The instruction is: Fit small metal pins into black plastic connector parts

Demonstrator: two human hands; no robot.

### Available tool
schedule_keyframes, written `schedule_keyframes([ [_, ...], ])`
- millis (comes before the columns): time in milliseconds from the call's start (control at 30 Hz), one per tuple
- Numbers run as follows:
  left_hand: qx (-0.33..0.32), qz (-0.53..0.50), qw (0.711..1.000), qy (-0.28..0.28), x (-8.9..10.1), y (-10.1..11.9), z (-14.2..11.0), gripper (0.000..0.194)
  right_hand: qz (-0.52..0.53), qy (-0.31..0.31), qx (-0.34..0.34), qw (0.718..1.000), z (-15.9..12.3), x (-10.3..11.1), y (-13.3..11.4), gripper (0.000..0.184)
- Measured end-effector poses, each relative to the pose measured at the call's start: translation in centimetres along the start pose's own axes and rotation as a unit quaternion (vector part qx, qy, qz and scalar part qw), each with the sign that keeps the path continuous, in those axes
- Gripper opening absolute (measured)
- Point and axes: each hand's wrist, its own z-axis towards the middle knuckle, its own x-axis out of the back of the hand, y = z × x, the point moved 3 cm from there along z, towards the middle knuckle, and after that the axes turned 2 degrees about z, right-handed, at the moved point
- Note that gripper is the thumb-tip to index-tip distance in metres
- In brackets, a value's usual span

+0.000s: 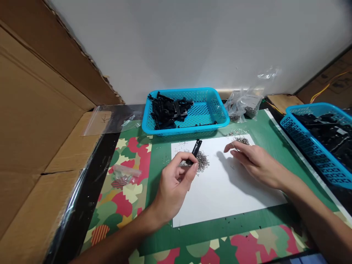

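My left hand (176,179) is closed around a slim black plastic part (196,147), which sticks up past the fingertips. Just behind that part, a pile of small metal wire pieces (202,162) lies on a white sheet of paper (209,201). My right hand (254,161) hovers over the sheet's right side, thumb and index finger drawn together in a pinch. A thin glint shows at its fingers, too small to name. Beyond those fingers sits a second pile of metal pieces (242,140).
A blue basket (187,131) with black plastic parts stands at the back; another blue basket (316,146) holds more at right. Clear bags (244,106) with metal pieces rest by the wall. Left are a small plastic bag (126,174) and cardboard (41,128).
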Motion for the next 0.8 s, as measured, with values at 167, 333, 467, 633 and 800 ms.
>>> schedule_keyframes([
  [167, -0.002, 0.031, 0.999, -0.026, -0.1, 0.4, -0.3, 0.019, 0.034, -0.077, 0.005, 0.996, -0.7, 1.1, 0.9, 0.034],
  [333, 0.009, 0.052, 0.996, -0.066, -0.3, 0.7, -0.4, 0.02, 0.024, -0.117, 0.035, 0.992, -0.4, 0.7, 1.4, 0.028],
  [467, 0.02, 0.06, 0.995, -0.083, -0.3, 0.6, -0.3, 0.019, 0.029, -0.101, 0.029, 0.994, 0.0, 0.1, 1.5, 0.024],
  [633, 0.014, 0.08, 0.993, -0.08, -0.4, 0.4, -0.2, 0.018, 0.019, -0.092, 0.037, 0.995, -0.1, 0.1, 1.2, 0.021],
  [800, -0.018, 0.109, 0.989, -0.1, -0.5, 0.7, -0.3, 0.011, 0.031, -0.098, 0.088, 0.991, 0.0, 0.1, 0.7, 0.026],
])
